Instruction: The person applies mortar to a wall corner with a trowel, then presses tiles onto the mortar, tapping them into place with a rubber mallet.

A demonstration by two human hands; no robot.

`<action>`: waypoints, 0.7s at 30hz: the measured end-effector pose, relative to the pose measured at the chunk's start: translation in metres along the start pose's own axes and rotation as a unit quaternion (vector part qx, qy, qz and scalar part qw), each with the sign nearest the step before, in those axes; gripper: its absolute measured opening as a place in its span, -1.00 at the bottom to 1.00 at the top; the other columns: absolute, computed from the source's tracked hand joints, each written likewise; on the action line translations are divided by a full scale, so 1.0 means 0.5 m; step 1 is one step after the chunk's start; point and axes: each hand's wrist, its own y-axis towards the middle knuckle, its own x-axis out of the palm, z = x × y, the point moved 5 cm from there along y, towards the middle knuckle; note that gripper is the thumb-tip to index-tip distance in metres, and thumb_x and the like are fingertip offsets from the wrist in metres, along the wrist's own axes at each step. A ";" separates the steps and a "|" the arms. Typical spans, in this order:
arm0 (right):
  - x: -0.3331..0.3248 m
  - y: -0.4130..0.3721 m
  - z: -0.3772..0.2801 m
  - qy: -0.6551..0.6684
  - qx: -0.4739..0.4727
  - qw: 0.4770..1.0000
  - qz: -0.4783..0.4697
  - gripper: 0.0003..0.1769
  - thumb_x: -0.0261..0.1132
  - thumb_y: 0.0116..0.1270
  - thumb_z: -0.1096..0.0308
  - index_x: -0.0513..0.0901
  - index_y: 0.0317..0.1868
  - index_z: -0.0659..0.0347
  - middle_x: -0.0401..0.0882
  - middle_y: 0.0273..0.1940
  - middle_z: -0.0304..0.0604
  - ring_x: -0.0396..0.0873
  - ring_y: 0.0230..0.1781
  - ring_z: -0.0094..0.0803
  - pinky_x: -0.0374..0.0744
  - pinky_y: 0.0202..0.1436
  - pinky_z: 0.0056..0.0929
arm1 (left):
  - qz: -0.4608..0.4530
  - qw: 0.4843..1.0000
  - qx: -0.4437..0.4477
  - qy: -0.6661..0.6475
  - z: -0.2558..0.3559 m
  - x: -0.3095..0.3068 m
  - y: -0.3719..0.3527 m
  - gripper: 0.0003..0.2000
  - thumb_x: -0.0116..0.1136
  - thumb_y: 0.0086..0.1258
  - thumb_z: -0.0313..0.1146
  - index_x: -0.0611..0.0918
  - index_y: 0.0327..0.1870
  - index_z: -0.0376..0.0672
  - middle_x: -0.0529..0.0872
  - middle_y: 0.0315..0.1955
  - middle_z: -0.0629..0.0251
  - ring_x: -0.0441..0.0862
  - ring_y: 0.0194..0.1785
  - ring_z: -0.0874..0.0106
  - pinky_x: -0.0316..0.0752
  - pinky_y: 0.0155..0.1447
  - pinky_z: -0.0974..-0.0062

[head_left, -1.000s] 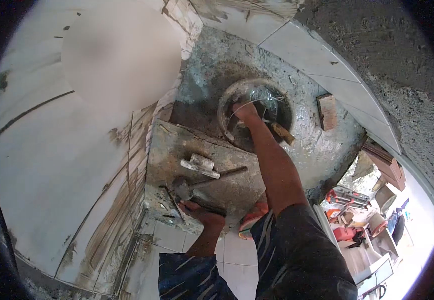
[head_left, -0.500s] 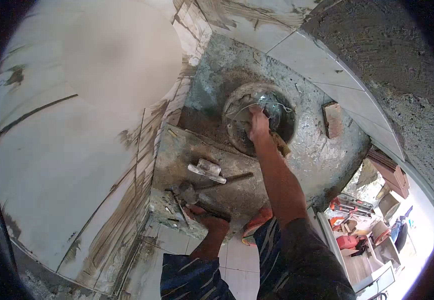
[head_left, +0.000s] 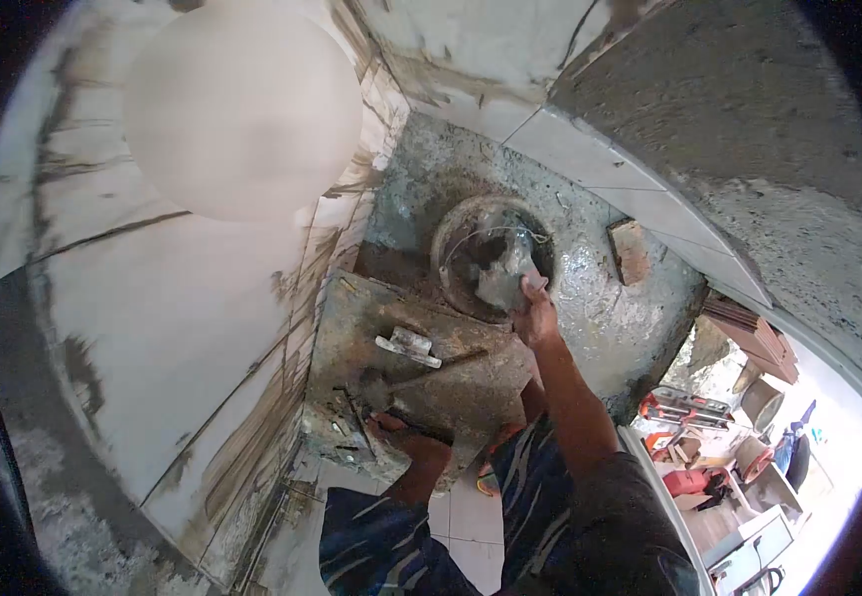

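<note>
Over the near rim of a round bucket (head_left: 443, 268), my right hand (head_left: 534, 314) is closed around what looks like a trowel (head_left: 502, 286). Its grey, mortar-smeared blade points into the bucket; my fingers hide its handle. A thin wire bail (head_left: 479, 232) arcs across the bucket, which has wet grey material inside. My left hand is out of view. Left of the bucket lies a pale plastering float (head_left: 409, 346), its handle upward, with a hammer-like tool (head_left: 373, 383) below it.
A brick (head_left: 630, 252) lies right of the bucket on the wet, mortar-covered floor. Smeared tiled walls (head_left: 183, 318) enclose the left and back. My feet (head_left: 391, 429) stand near the front edge. Tools and a red object (head_left: 685, 482) lie beyond the doorway at lower right.
My right hand has drawn back from inside the bucket toward its near rim, and the grey blade now shows. The view has shifted slightly.
</note>
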 end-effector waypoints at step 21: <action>0.822 -1.516 -0.935 -0.401 -0.840 0.357 -0.081 -0.53 0.23 0.22 0.51 0.60 0.19 0.25 0.60 0.00 0.03 0.55 -0.02 -0.03 0.54 0.04 -0.24 | 0.066 0.874 -0.453 -0.163 -0.382 -0.139 -0.149 -0.58 0.28 0.42 -0.27 0.56 0.27 -0.11 0.54 0.36 0.08 0.41 0.47 0.12 0.27 0.54 0.09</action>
